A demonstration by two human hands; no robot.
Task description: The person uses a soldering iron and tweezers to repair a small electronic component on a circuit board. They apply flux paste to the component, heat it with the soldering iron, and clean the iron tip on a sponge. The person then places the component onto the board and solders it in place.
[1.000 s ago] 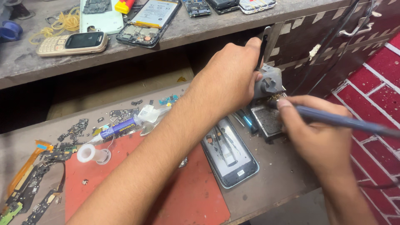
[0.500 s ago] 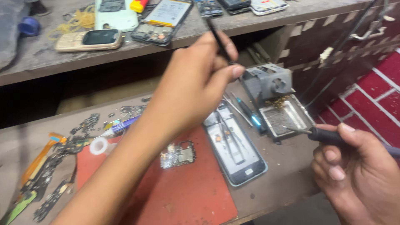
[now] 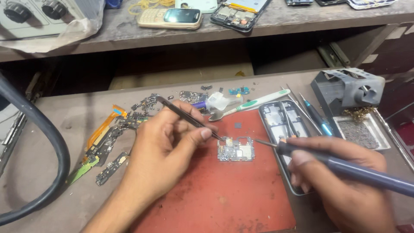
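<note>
Pinching tweezers [image 3: 185, 115] in my left hand [image 3: 166, 149], tips touched circuit board [image 3: 236, 149] on red mat [image 3: 224, 194]; right hand [image 3: 340, 181] gripped soldering iron [image 3: 345, 166], tip just right of board.

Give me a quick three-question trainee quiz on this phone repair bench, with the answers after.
1. True or false: the left hand holds thin black metal tweezers whose tip meets the small green circuit board.
2. What does the right hand hold? A) blue-handled soldering iron B) white-and-green toothbrush C) beige keypad phone
3. The circuit board lies on the ______ rubber mat.

Key: 1 true; 2 A; 3 red
</note>
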